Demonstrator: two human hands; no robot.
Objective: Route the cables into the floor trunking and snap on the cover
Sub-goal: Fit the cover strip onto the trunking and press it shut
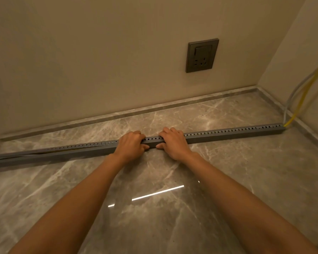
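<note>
A long grey slotted trunking (228, 135) lies across the marble floor from the left edge to the right wall. Its cover sits flush over the right part and the middle; at the far left the cover (17, 155) stands slightly lifted, with a dark gap under it. My left hand (129, 145) and my right hand (173, 143) clasp the trunking side by side near its middle, fingers over the top and thumbs on the near side. A yellow cable (301, 99) and grey cables (293, 96) come down the right wall and enter the trunking's right end.
A dark wall socket with a switch (202, 55) is set in the beige wall above the trunking. A stone skirting (154, 108) runs along the wall foot. The glossy marble floor (154, 208) reflects a light strip in front of me.
</note>
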